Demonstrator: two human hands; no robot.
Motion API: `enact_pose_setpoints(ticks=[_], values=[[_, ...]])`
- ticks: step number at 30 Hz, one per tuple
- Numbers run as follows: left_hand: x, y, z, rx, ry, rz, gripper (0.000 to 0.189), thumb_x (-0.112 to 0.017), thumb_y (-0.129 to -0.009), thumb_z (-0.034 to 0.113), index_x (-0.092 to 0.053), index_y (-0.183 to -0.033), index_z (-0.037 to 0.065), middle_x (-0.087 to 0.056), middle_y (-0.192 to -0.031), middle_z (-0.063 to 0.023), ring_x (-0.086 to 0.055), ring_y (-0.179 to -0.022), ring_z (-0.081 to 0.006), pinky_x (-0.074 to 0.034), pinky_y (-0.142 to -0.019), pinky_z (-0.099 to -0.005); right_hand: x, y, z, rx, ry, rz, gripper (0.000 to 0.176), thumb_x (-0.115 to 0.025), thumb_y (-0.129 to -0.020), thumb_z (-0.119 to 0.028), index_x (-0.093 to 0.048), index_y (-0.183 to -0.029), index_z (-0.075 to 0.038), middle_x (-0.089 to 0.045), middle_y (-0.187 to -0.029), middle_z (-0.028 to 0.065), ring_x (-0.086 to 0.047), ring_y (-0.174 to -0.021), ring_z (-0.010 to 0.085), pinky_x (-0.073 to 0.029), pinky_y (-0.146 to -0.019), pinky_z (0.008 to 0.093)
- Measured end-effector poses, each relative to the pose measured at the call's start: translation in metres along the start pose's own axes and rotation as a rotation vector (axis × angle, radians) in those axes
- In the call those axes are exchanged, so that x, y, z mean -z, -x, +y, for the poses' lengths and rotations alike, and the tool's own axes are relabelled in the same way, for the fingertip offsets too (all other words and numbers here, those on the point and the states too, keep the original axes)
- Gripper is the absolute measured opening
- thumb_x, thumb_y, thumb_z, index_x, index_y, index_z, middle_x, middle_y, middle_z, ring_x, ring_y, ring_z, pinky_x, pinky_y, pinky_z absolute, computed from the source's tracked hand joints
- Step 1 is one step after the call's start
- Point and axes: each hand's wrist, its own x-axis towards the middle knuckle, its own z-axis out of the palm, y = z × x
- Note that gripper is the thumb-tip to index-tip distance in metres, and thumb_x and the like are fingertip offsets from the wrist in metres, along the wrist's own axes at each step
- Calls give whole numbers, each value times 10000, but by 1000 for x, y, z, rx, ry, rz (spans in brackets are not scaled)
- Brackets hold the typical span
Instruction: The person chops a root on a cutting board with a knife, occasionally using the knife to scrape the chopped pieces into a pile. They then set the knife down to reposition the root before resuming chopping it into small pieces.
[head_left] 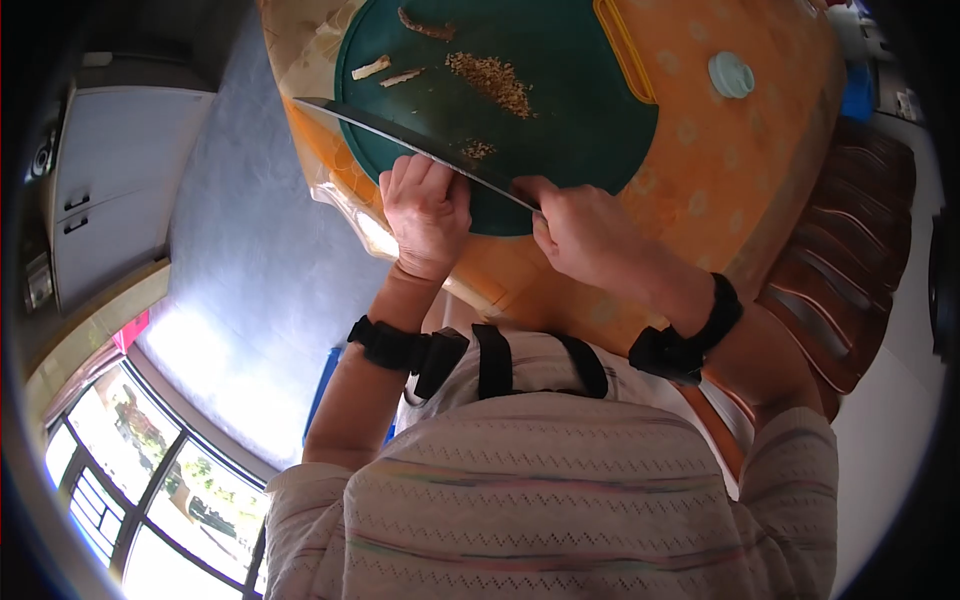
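A long knife (385,130) reaches slantwise over the round green cutting board (590,140), its tip past the board's left edge. My right hand (592,232) is closed round its handle, which is mostly hidden by the fingers. Right beside the blade, my left hand (425,215) rests at the board's near edge with fingers curled; whatever they hold is hidden. Just beyond the blade lies a small heap of chopped brown bits (478,149). Farther back is a larger chopped pile (492,84). Pale strips (371,68) and a browner dried-looking piece (427,26) lie at the far left.
The board has a yellow handle (628,55) at its right. A pale green lid-like object (731,75) sits on the orange patterned tablecloth (700,170). A brown slatted wooden chair (840,260) stands at the right, and a white cabinet (130,180) at the left.
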Motion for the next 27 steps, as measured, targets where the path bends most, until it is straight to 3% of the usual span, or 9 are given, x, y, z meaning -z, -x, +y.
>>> enact_pose_setpoints(ticks=[5,8,11,13,14,20,22,27], values=[[-1,0,2,-5,20,42,110,-700,-693,48,-620,-714,120,-548,-706,-15,-538,-715,-234,-374,-655,-349,13,2,-2,-10,-23,-5,206,-550,-817,-76,-585,-1002,7,-639,-702,204,-644,-705,383,-524,-637,456],[2,0,3,23,8,18,89,-686,-699,32,-635,-746,88,-583,-728,-40,-557,-717,-251,-408,-663,-346,23,8,-7,-95,-50,-109,213,-545,-822,-76,-591,-1016,0,-640,-708,205,-643,-709,383,-521,-644,458],[-1,1,1,15,9,48,117,-712,-701,64,-609,-696,119,-555,-706,-4,-535,-707,-227,-373,-654,-344,23,8,-6,-79,-33,-132,220,-542,-826,-79,-592,-1030,-12,-637,-710,210,-642,-720,386,-516,-649,468],[-2,2,1,22,10,35,113,-712,-699,70,-608,-706,116,-556,-722,-6,-533,-713,-226,-373,-656,-346,21,7,-3,-23,-10,-80,318,-545,-830,-40,-570,-1141,16,-587,-635,176,-613,-582,328,-482,-553,385],[-2,1,1,32,11,36,113,-712,-699,70,-608,-706,116,-556,-722,-6,-533,-713,-226,-373,-656,-346,20,4,-4,-23,-6,-91,318,-545,-830,-40,-570,-1141,16,-587,-635,176,-613,-582,328,-482,-553,385],[-1,0,1,1,-13,7,108,-700,-698,67,-605,-722,113,-562,-756,-14,-530,-726,-226,-374,-661,-351,5,1,1,25,-4,-14,304,-544,-832,-41,-571,-1131,9,-603,-663,191,-619,-608,349,-487,-568,403],[-1,0,0,-1,-7,13,111,-700,-701,63,-604,-720,115,-552,-736,-15,-528,-720,-229,-371,-656,-351,4,2,0,-30,-29,-34,212,-549,-816,-79,-577,-1018,-22,-631,-696,200,-639,-715,388,-517,-640,474],[-1,0,-1,-7,9,8,116,-704,-705,64,-600,-719,116,-542,-712,-16,-526,-712,-233,-367,-653,-350,20,3,-7,-57,-21,-72,212,-552,-815,-80,-573,-1016,-13,-630,-693,199,-638,-706,387,-515,-633,468]])
